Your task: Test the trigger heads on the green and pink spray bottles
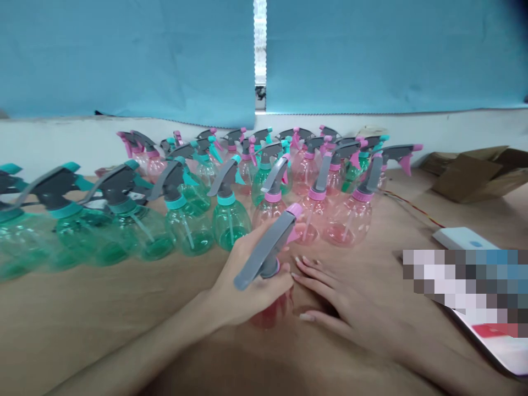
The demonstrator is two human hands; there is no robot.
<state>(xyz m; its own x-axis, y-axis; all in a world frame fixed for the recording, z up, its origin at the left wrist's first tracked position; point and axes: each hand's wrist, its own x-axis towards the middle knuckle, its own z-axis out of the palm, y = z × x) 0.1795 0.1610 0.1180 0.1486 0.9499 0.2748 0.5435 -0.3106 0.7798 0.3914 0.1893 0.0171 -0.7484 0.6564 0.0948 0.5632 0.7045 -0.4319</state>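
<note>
My left hand [251, 275] is wrapped round the neck of a pink spray bottle [268, 313]. Its grey spray head [266, 247] with a pink nozzle sticks up above my fingers and points away to the right. The hand hides much of the bottle's body. Just right of it, my right hand [330, 297] lies low over the table with its fingers spread and nothing in them, the fingertips close to the bottle. Behind my hands stands a row of green bottles [231, 223] and pink bottles [348, 220], all with grey spray heads.
More spray bottles [305, 165] crowd together near the white wall. At the right are an open cardboard box [478, 176], a white device [466, 237] with a thin cable, and a partly blurred flat object [503, 346]. Blue cloth [132, 60] hangs behind the brown table [165, 297].
</note>
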